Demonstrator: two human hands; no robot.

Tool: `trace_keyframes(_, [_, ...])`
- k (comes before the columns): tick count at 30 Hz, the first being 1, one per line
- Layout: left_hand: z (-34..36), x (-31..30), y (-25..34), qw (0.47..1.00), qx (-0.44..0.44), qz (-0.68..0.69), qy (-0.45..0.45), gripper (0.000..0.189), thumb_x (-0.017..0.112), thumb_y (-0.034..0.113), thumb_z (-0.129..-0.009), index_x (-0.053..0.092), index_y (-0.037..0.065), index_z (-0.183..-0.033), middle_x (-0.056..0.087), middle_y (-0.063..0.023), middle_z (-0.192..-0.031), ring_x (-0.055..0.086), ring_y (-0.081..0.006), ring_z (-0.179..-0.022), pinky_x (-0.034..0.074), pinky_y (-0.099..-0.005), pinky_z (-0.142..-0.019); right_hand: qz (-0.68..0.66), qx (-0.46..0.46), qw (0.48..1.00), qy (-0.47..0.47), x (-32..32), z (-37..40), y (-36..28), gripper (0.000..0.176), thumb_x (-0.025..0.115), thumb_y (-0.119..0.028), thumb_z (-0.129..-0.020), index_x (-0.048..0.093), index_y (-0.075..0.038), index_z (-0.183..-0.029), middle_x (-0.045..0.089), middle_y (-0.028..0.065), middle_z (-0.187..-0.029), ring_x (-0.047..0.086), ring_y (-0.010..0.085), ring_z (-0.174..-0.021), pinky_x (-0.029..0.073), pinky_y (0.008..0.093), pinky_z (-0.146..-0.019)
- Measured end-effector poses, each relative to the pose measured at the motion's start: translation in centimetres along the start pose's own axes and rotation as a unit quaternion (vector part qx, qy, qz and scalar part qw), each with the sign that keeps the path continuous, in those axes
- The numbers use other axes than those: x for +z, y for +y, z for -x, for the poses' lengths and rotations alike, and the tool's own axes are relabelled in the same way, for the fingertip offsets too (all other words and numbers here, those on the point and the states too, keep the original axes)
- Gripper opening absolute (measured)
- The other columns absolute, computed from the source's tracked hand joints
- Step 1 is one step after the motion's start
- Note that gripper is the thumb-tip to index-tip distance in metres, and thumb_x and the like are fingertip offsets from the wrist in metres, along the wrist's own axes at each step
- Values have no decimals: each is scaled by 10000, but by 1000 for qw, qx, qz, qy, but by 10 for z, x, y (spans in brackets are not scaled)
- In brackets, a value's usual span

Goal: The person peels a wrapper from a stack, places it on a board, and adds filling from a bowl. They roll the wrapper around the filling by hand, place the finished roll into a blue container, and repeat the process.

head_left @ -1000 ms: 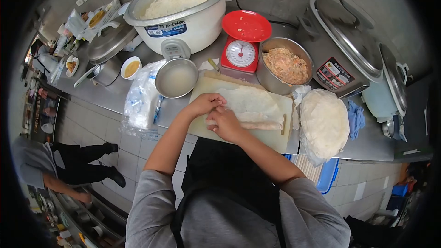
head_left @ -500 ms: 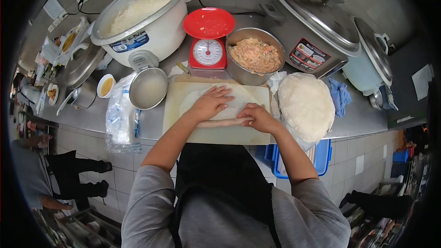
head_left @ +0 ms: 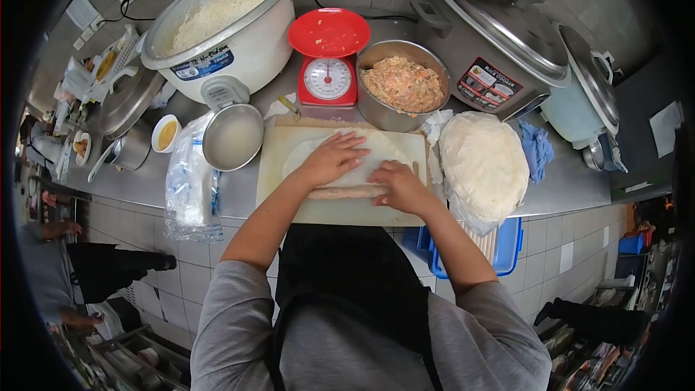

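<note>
My left hand lies flat, fingers stretched out, over the thin round white wrapper sheets on a pale cutting board. Along the near side of the sheets runs a long, slim filled roll. Around its right end my right hand is closed, with fingers above and thumb on the near side. Behind the board stands a metal pot of orange-flecked filling. A pile of round wrappers on plastic sits right of the board.
A red kitchen scale, a white rice cooker of rice and a grey lidded cooker line the back. A pan of cloudy liquid and a plastic pack are left. A blue bin stands below the counter. Another person is at left.
My right hand has shifted slightly left along the roll's end, its fingers now lying further over it. My left hand stays flat on the wrappers. The person at left has changed leg position.
</note>
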State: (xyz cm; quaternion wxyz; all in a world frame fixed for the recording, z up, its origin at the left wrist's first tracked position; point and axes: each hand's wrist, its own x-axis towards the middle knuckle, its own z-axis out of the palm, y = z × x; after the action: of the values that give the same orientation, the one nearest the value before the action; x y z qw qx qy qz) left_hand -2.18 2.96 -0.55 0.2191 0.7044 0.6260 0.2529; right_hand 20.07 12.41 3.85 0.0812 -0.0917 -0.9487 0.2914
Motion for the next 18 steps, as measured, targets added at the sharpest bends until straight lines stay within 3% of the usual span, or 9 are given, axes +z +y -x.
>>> trace_keyframes(2, [-1,0,-4,999,-5,32,-3,386,465,362,-978,601,179,-1290,446,-61,-1456,298,-250,-1409,154,-436,-1176,-96,4,995,-40,18,-21,-8,396,838,-109,-589,644,-79,-933,593,91,-941,570,303,-978,466,415,-826])
trace_keyframes(11, [-4,0,-9,996,-12,93,5,420,403,405,-999,633,159,-1250,475,-63,-1433,309,-254,-1401,135,-422,-1180,-83,61,992,-73,30,-31,-18,364,841,-84,-578,612,-71,-861,591,106,-942,574,313,-957,470,419,-823])
trace_keyframes(14, [-6,0,-12,995,-16,103,2,431,399,412,-995,642,149,-1236,482,-60,-1427,308,-232,-1403,142,-409,-1181,-102,-4,995,-18,46,-42,-33,364,841,-82,-573,611,-73,-855,598,99,-926,585,313,-936,472,416,-827])
trace_keyframes(18, [-6,-1,-13,991,-24,128,0,438,392,420,-996,646,150,-1230,486,-62,-1425,311,-232,-1402,139,-413,-1180,-104,47,993,-2,69,-48,-33,380,845,-96,-571,614,-77,-872,598,99,-948,584,316,-952,471,416,-840])
